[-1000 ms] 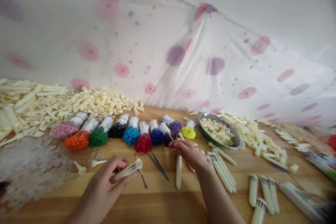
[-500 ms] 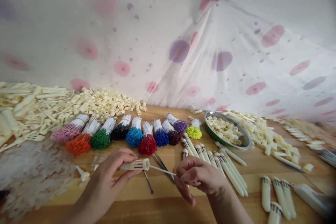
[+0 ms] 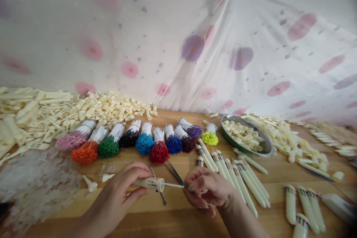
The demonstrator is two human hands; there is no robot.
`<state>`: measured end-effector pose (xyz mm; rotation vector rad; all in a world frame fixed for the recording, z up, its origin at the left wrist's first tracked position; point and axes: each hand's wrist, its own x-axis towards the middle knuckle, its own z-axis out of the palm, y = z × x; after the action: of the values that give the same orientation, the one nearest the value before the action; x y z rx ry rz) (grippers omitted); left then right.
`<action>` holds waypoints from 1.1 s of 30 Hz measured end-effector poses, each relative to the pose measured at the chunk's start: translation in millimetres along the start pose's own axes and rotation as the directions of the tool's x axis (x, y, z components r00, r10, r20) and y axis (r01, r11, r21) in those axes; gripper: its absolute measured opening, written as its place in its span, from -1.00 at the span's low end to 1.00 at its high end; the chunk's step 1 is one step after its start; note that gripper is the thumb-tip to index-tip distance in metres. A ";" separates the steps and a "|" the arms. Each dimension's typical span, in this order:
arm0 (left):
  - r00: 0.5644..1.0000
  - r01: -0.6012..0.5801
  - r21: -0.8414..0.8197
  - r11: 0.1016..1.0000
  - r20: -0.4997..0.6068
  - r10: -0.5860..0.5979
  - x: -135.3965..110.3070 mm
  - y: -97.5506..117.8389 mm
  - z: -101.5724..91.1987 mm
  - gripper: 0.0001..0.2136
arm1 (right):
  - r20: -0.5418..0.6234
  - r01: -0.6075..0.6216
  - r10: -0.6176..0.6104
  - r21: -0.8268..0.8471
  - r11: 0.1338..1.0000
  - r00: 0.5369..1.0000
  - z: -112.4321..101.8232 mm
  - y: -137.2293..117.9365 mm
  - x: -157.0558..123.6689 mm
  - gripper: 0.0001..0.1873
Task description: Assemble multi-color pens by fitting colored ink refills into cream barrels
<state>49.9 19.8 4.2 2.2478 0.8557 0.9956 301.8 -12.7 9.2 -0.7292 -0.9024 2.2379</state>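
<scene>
My left hand [image 3: 122,189] is closed round a cream pen barrel [image 3: 152,183], held level above the wooden table [image 3: 178,215] with its open end facing right. My right hand [image 3: 208,189] pinches a thin white refill [image 3: 173,185], whose tip sits in the barrel's open end. A loose purple refill [image 3: 162,198] lies on the table just below the barrel. A row of refill bundles with coloured ends [image 3: 134,143] lies just beyond both hands.
Heaps of cream plastic parts [image 3: 55,111] fill the back left, a pile of clear pieces [image 3: 30,182] the near left. A metal dish of small parts [image 3: 245,139] stands right of the bundles. Assembled pens [image 3: 240,178] lie at right. Flowered plastic sheeting [image 3: 195,52] hangs behind.
My right hand left the bundles with a white refill, came toward me and brought its tip into the barrel. My left hand turned the barrel level and shifted it slightly right.
</scene>
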 end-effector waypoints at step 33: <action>0.998 -0.056 0.065 0.996 -0.009 0.056 -0.8 2.4 5.4 -0.84 | -0.004 -0.058 0.059 0.034 0.998 0.998 4.2 8.7 15.7 -0.78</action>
<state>54.4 16.5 2.4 2.3345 0.8447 1.0197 285.7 -8.4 1.3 -0.7546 -0.8489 2.2958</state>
